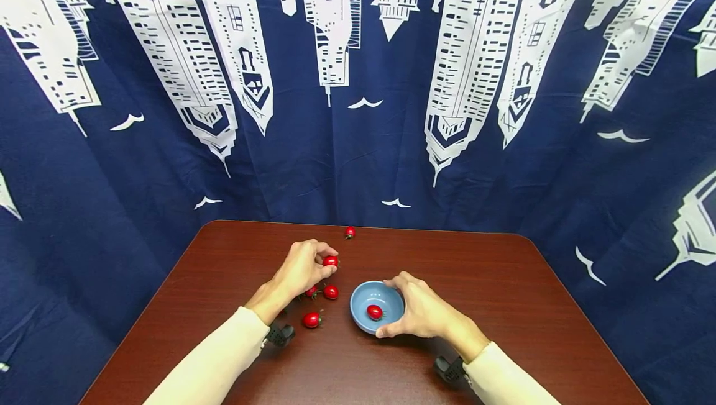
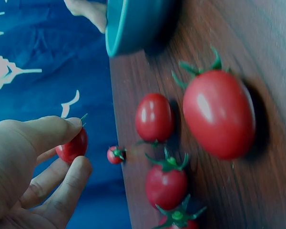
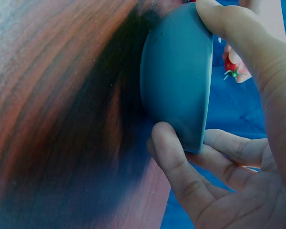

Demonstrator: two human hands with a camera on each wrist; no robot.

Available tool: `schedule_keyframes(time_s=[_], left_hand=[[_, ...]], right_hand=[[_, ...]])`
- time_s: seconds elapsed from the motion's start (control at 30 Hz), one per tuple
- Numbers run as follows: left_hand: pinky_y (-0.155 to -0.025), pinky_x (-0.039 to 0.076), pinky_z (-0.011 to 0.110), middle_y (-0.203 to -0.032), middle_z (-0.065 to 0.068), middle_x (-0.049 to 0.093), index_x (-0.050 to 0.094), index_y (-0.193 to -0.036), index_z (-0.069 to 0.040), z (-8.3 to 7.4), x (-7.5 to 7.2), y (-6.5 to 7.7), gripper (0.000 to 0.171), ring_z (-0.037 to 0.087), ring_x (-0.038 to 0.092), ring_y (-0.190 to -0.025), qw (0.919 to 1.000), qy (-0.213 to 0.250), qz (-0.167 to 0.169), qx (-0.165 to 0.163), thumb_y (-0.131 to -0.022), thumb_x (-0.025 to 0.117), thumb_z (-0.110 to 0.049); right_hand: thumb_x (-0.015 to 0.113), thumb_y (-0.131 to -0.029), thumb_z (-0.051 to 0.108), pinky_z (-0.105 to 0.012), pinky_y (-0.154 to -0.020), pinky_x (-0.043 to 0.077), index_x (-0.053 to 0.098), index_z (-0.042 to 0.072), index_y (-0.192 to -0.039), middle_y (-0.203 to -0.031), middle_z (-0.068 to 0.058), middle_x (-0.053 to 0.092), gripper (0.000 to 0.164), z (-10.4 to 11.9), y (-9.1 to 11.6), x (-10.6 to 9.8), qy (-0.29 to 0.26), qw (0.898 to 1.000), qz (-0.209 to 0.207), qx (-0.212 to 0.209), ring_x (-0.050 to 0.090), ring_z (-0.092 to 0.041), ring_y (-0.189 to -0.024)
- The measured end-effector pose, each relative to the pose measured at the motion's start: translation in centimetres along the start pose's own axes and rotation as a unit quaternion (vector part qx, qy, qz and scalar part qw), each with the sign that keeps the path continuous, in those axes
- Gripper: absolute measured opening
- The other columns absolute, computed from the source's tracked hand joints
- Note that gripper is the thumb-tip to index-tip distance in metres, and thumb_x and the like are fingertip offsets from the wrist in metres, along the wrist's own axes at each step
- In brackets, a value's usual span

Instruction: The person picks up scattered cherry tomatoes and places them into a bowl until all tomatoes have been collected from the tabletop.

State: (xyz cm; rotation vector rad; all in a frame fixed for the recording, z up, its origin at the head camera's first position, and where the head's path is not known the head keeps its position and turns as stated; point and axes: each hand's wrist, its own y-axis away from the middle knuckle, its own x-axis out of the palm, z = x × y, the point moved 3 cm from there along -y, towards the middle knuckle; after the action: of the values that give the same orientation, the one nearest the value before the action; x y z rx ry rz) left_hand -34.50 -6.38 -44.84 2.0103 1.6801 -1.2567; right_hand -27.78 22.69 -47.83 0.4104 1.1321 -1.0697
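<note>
My left hand pinches a red cherry tomato between thumb and fingers, raised over the table left of the bowl; its green stem shows in the left wrist view. My right hand grips the rim of a small blue bowl from the right, thumb at the near side and fingers at the far side. One cherry tomato lies inside the bowl. Below my left hand several loose tomatoes lie on the wood, among them one nearest me and one closer to the bowl.
The brown wooden table has rounded far corners. Near its far edge sits a lone cherry tomato. A dark blue cloth with white buildings printed upside down hangs behind and around the table.
</note>
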Motion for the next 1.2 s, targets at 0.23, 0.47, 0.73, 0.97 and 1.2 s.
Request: schedule_keyframes(time_s=[0.23, 0.47, 0.73, 0.97, 1.2], left_hand=[[-0.075, 0.062, 0.020, -0.102, 0.005, 0.080, 0.090, -0.117, -0.010, -1.4, 1.0, 0.7, 0.025, 0.007, 0.077, -0.082, 0.9993, 0.017, 0.007, 0.033, -0.093, 0.097, -0.006], [-0.074, 0.063, 0.019, -0.100, 0.006, 0.079, 0.089, -0.116, -0.009, -2.2, 1.7, 1.8, 0.025, 0.008, 0.079, -0.080, 0.9980, 0.032, 0.011, 0.052, -0.093, 0.097, -0.005], [-0.078, 0.065, 0.018, -0.102, 0.006, 0.079, 0.088, -0.119, -0.006, -3.0, 2.6, 2.4, 0.028, 0.011, 0.081, -0.083, 0.9956, 0.044, 0.031, 0.076, -0.092, 0.097, -0.003], [-0.078, 0.065, 0.018, -0.103, 0.006, 0.079, 0.089, -0.119, -0.006, -4.0, 3.4, 2.6, 0.028, 0.009, 0.078, -0.082, 0.9932, 0.048, 0.047, 0.096, -0.093, 0.097, -0.003], [-0.076, 0.064, 0.018, -0.100, 0.005, 0.079, 0.089, -0.120, -0.005, -5.1, 4.6, 2.6, 0.028, 0.008, 0.075, -0.081, 0.9898, 0.050, 0.063, 0.117, -0.093, 0.096, -0.004]], right_hand=[[0.110, -0.069, 0.060, -0.032, -0.096, 0.065, 0.074, -0.002, -0.140, -0.121, -0.003, 0.075, 0.101, -0.4, 0.1, 0.0, -0.009, 1.000, -0.002, 0.000, 0.076, -0.019, -0.107], [0.111, -0.069, 0.059, -0.030, -0.093, 0.065, 0.075, -0.002, -0.140, -0.119, -0.003, 0.075, 0.101, -0.4, 0.0, 0.3, -0.011, 1.000, 0.000, -0.007, 0.076, -0.017, -0.105], [0.111, -0.069, 0.058, -0.030, -0.094, 0.065, 0.074, -0.002, -0.141, -0.121, -0.003, 0.075, 0.101, -0.2, -0.2, 0.4, -0.012, 1.000, 0.001, -0.005, 0.076, -0.017, -0.106], [0.111, -0.069, 0.058, -0.028, -0.092, 0.065, 0.074, -0.002, -0.141, -0.122, -0.004, 0.075, 0.101, -0.1, -0.2, 0.3, -0.013, 1.000, 0.002, -0.006, 0.076, -0.017, -0.106], [0.110, -0.070, 0.059, -0.027, -0.092, 0.065, 0.074, -0.001, -0.141, -0.126, -0.003, 0.076, 0.100, -0.3, 0.0, 0.1, -0.022, 1.000, 0.004, 0.001, 0.075, -0.017, -0.108]])
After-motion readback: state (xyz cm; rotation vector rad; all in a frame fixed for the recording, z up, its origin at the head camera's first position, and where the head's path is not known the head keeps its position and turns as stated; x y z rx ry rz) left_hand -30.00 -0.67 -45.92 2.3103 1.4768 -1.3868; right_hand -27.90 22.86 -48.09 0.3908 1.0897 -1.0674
